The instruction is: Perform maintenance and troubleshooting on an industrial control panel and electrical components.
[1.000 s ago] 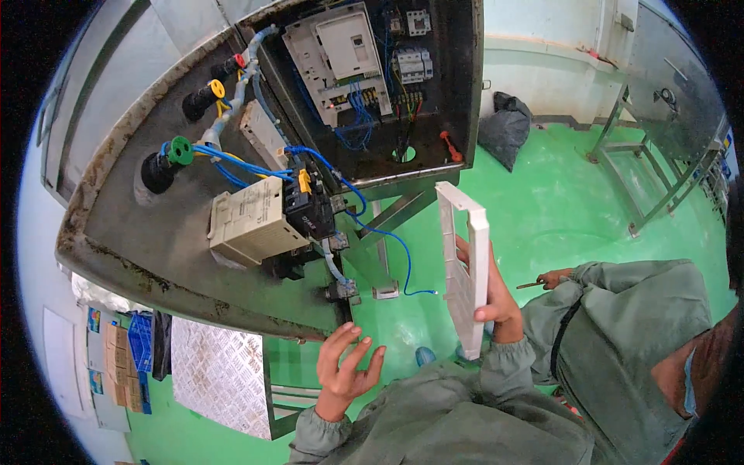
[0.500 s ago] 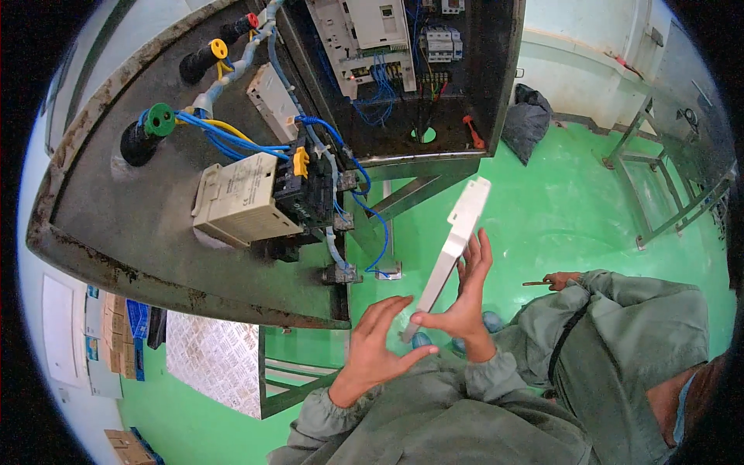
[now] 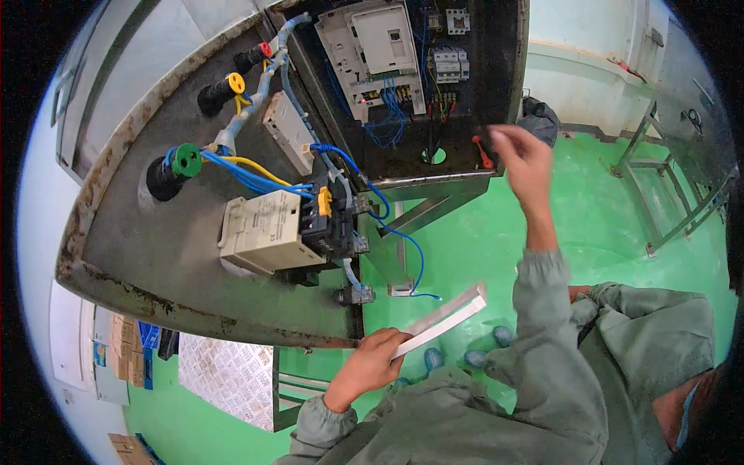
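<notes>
My left hand [image 3: 370, 361] is closed on one end of a long white plastic cover [image 3: 443, 319], held low in front of me over the green floor. Its other end points away to the right, and its hollow side partly shows. My right hand [image 3: 527, 159] is stretched out to the lower right corner of the open electrical cabinet [image 3: 446, 186]. Its fingers are slightly bent, blurred and apart, beside a red-handled tool [image 3: 484, 153] on the cabinet floor; I see no grip on it. Inside the cabinet, a white drive unit [image 3: 384, 43] stands with its lower wiring exposed.
The swung-out cabinet door [image 3: 178, 271] carries a beige contactor block [image 3: 267, 229], blue cables and coloured buttons. A loose blue wire [image 3: 422, 260] hangs below it. Another person [image 3: 651, 333] is close on my right. A metal frame [image 3: 659, 186] stands far right, a black bag [image 3: 539, 120] beyond the cabinet.
My right hand has let go of the white cover and moved up and away to the cabinet corner. My left hand has closed on the cover, which has tilted flatter and lower.
</notes>
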Tool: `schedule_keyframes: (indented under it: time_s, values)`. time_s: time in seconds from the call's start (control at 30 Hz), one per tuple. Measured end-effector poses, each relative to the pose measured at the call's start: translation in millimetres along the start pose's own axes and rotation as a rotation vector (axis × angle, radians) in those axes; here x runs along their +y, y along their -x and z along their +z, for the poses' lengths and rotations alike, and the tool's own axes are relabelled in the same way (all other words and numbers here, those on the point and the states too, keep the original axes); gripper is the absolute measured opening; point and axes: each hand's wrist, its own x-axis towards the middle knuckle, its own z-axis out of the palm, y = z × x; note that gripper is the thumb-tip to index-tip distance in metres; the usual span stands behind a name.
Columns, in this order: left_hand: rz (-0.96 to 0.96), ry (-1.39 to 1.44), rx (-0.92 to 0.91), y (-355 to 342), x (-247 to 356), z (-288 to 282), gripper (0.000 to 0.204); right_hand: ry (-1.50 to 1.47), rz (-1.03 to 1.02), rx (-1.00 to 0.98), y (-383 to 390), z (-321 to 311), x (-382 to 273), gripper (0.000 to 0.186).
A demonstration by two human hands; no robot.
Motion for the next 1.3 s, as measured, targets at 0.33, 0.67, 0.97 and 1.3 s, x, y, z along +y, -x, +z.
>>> schedule_keyframes:
  time_s: [0.33,0.67,0.97,1.3]
  values:
    - [-0.040,-0.040,-0.015,7,-6,-7,0.028,0.540,-0.104,-0.179,-72,170,60,0.023]
    - [-0.083,-0.081,0.025,10,-13,-9,0.030,0.488,-0.230,-0.284,-78,178,69,0.019]
    - [-0.110,-0.056,-0.043,9,-16,-10,0.027,0.424,-0.150,-0.447,-62,174,56,0.047]
    - [-0.135,-0.070,-0.055,7,-14,-12,0.025,0.287,-0.249,-0.632,-57,116,44,0.021]
